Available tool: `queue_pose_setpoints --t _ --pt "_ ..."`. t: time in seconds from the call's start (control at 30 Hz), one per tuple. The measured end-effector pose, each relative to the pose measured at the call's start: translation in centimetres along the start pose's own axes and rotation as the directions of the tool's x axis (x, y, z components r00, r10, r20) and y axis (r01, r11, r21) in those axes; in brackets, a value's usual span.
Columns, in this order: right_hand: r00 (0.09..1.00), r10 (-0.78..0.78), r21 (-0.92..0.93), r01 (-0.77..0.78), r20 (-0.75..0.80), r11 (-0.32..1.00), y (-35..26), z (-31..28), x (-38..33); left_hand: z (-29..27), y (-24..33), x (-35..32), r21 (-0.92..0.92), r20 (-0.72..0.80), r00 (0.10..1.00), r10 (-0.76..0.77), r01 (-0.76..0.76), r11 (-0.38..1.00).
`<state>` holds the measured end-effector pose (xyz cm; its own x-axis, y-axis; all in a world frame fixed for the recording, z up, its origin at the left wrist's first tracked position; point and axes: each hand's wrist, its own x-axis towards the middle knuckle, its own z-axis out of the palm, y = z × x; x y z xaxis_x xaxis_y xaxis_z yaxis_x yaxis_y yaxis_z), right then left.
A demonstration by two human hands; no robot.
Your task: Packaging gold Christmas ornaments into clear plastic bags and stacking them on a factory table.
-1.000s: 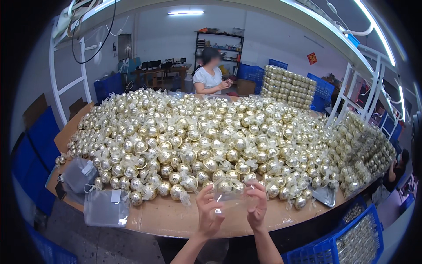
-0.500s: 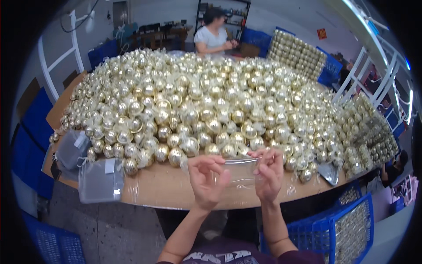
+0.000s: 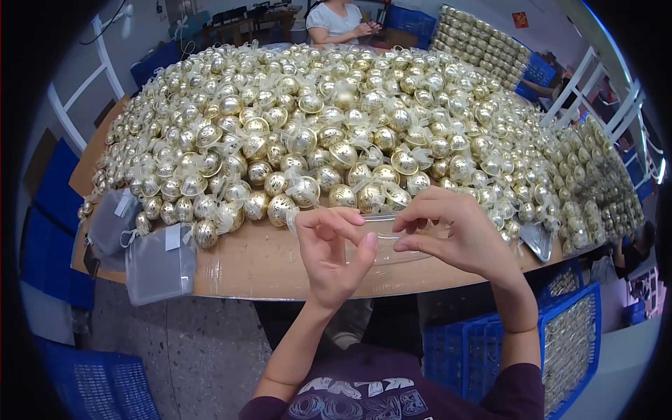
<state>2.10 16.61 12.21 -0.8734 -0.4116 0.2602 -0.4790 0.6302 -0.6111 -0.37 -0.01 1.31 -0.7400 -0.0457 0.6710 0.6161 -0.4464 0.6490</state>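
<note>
My left hand (image 3: 327,255) is in front of the pile, its thumb and fingertips curled at one end of a clear plastic piece (image 3: 381,218). On the other end, my right hand (image 3: 455,234) pinches with thumb and forefinger, the back of the hand turned up. The piece is thin and see-through, so its full shape is hard to make out. Just beyond both hands begins a large heap of shiny gold ball ornaments (image 3: 343,154) with pale sheer ribbon bows.
Two flat translucent pouches (image 3: 159,269) with white labels lie at the table's left edge. Blue crates (image 3: 514,343) of ornaments stand low on the right. Stacked gold ornaments (image 3: 595,175) rise at the right. Across the table, a person (image 3: 336,24) in white works with both hands.
My right hand has turned over and its forearm has swung out to the right. It is now closer to the left fingertips. The view has tilted lower.
</note>
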Motion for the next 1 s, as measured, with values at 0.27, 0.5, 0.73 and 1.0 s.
queue_pose_setpoints --t 0.27,0.5,0.73,1.0 --pt "0.914 -0.336 -0.332 0.251 -0.229 0.909 0.7 2.3 -0.1 -1.1 -1.1 0.8 -0.032 0.038 0.999 0.005 -0.004 0.999" --pt "0.846 -0.442 -0.341 0.338 -0.298 0.877 3.0 3.6 -1.5 -1.3 -0.7 0.1 -0.037 0.054 0.993 -0.101 0.103 0.994" --pt "0.864 -0.342 -0.134 0.314 -0.371 0.94 3.7 4.0 -2.1 -1.0 -0.9 0.1 -0.038 0.107 0.99 -0.097 0.101 0.994" --pt "0.903 -0.343 -0.108 0.326 -0.258 0.939 3.8 3.2 -1.5 -0.6 -0.7 -0.1 0.038 0.044 0.998 -0.047 0.046 0.998"
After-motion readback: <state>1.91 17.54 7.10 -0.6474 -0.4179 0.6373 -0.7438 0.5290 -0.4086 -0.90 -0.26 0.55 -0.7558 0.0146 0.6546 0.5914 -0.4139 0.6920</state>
